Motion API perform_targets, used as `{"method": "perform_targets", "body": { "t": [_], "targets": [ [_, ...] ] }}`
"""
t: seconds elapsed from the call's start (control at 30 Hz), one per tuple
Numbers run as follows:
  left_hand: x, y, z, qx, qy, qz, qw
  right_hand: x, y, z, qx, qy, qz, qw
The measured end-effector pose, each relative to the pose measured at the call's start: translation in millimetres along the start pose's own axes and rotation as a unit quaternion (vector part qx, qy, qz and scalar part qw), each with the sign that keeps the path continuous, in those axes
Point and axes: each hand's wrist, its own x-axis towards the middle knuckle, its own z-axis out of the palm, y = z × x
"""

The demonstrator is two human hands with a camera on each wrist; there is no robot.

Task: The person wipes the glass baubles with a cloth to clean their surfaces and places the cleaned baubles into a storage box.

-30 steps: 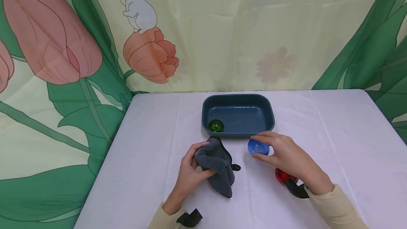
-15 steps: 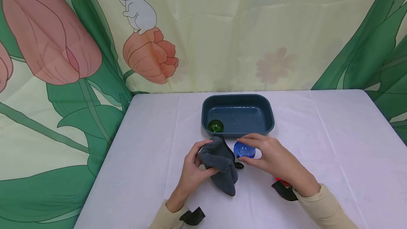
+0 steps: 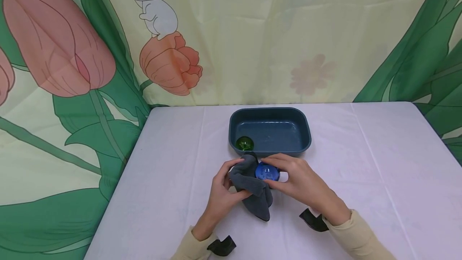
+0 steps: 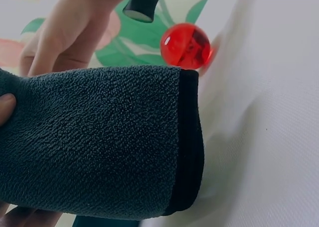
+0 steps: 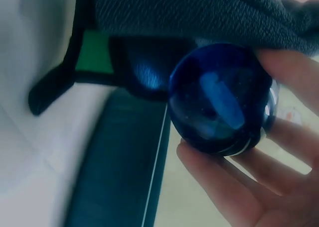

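Observation:
My left hand [image 3: 224, 189] grips a folded dark grey cloth [image 3: 257, 189], its fleecy face filling much of the left wrist view. Between the thumb and fingertips of my right hand [image 3: 299, 177] is a see-through blue ball [image 3: 267, 171], right against the cloth's right side. The right wrist view shows this blue ball [image 5: 219, 97] close up, just below the cloth's edge [image 5: 164, 13], with a black loop and green tag beside it. A shiny red ball [image 4: 185, 45] rests on the white surface; in the head view my right forearm hides it.
Beyond both hands stands a dark blue rectangular tray [image 3: 285, 131], with a green see-through ball [image 3: 245, 143] in its near left corner. A white cloth [image 3: 173, 163] covers the table, and a printed curtain [image 3: 249, 43] hangs behind. Black straps [image 3: 221, 246] dangle at the wrists.
My right hand has carried the blue ball leftward to the grey cloth. The left hand, still gripping the cloth, has shifted slightly right. The red ball has gone out of sight in the head view.

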Motion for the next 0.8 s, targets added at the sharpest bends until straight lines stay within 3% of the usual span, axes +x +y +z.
{"method": "perform_targets", "body": {
  "t": [0.17,0.43,0.8],
  "targets": [
    [0.2,-1.3,4.4,0.009,0.000,0.012,0.9999,1,-2,0.9,0.035,0.014,0.015,0.999],
    [-0.8,0.9,14.2,0.018,-0.003,0.011,0.9998,4,-8,3.9,0.099,0.021,0.080,0.992],
    [0.4,-0.4,25.4,0.033,0.036,0.035,0.9982,9,-15,8.3,0.125,0.040,0.106,0.986]
  ]
}}
